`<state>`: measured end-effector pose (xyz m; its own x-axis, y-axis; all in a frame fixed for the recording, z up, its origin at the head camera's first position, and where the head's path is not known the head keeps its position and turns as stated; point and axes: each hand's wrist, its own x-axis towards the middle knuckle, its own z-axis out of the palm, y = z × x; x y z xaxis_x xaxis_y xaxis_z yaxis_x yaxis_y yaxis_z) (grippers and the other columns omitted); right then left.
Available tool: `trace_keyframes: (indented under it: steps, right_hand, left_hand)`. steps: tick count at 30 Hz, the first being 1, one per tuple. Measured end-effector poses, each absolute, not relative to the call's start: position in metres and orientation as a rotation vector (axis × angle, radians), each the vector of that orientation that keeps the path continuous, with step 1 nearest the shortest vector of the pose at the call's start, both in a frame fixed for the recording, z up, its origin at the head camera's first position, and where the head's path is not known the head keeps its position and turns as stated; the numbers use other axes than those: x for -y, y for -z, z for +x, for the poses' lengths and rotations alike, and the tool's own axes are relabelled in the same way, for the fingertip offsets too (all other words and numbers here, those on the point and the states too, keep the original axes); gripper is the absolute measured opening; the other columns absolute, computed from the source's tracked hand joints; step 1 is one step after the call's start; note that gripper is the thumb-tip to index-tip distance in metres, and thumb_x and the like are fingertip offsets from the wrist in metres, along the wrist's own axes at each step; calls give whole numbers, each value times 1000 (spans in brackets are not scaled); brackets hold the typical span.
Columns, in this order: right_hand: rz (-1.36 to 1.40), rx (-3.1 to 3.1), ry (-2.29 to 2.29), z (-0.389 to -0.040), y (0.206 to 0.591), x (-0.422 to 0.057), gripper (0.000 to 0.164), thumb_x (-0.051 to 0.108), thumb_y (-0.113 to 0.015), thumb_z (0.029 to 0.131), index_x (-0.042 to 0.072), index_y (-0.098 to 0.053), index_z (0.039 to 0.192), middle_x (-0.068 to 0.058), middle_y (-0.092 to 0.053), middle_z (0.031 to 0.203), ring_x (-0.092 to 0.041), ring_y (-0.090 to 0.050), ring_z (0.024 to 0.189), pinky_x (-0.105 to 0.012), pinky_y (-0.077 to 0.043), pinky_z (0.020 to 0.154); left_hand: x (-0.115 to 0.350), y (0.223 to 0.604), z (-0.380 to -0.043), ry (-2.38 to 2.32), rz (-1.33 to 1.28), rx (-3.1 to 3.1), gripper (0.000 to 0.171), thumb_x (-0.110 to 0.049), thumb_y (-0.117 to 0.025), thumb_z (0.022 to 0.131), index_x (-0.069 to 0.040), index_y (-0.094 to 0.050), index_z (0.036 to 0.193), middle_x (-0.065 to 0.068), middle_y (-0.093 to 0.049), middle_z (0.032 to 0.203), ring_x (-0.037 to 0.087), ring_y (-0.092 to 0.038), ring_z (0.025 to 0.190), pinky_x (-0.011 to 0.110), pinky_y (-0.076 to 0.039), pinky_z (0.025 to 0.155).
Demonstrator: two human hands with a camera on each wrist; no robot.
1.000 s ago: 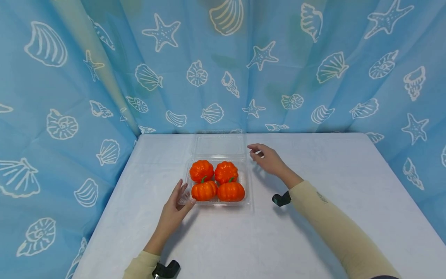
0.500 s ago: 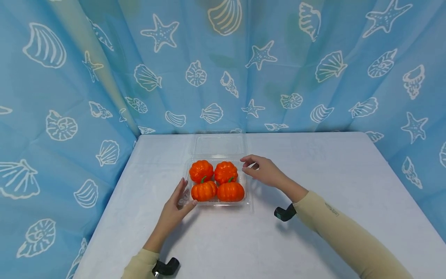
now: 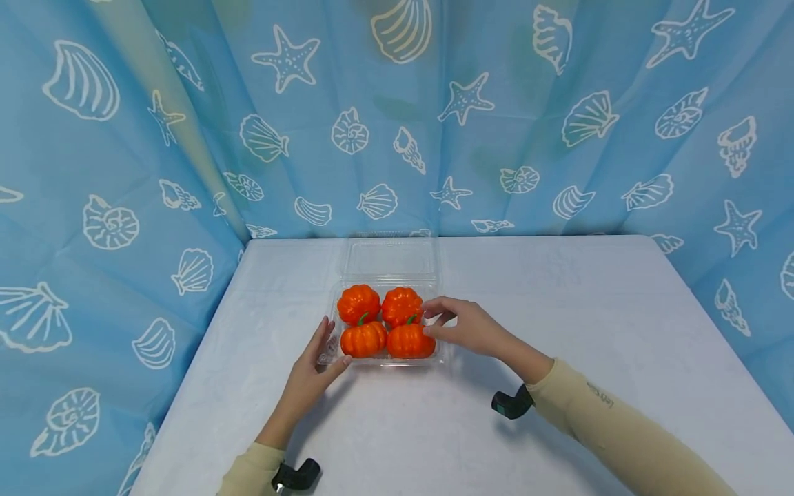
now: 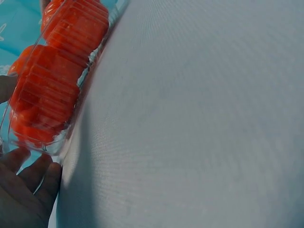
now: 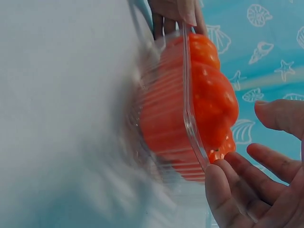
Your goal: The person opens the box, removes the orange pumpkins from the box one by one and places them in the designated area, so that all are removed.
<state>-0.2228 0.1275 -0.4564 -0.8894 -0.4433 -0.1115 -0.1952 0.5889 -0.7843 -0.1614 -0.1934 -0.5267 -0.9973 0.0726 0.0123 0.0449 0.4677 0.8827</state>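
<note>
Several orange mini pumpkins sit in two rows in a clear plastic clamshell box (image 3: 439, 358), whose lid (image 3: 391, 258) is folded back. My left hand (image 3: 308, 375) rests at the front left corner of the box, fingers along the end wall and thumb at the front rim. At the opposite end, my right hand (image 3: 468, 327) reaches over the rim, thumb and fingers spread apart. Its fingertips overlap the front right pumpkin (image 3: 409, 342) and the edge of the back right pumpkin (image 3: 402, 306). In the right wrist view, a gap separates its thumb from its fingers.
The box stands on a white-covered table (image 3: 558, 289) toward the back edge. A blue curtain (image 3: 471, 138) with white shells and starfish hangs behind and at both sides. Black wrist mounts (image 3: 511, 401) stick out below the forearms.
My right hand has come from beside the lid, forward and left, to the right-hand pumpkins. My left hand and the box have stayed in place.
</note>
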Motion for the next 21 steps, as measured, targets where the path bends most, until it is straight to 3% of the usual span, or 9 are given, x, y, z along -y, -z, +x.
trace_keyframes:
  steps: [11, 21]
  right_hand:
    - [-636, -2527, 1125, -214, 460, -121, 45, 29, -76, 92, 17, -67, 134, 0, -68, 127, -26, -62, 115, -45, -56, 93]
    - [-692, -2539, 1117, -214, 468, -117, 43, 29, -79, 90, 20, -69, 131, 3, -67, 123, -21, -59, 115, -49, -51, 101]
  left_hand:
    - [192, 527, -161, -1607, 105, -2672, 93, -38, -76, 91, -20, -21, 164, 3, -36, 163, 27, -33, 150, 57, -36, 114]
    - [192, 528, -161, -1615, 107, -2670, 92, -37, -76, 92, -21, -21, 164, 3, -36, 163, 26, -34, 149, 57, -38, 112]
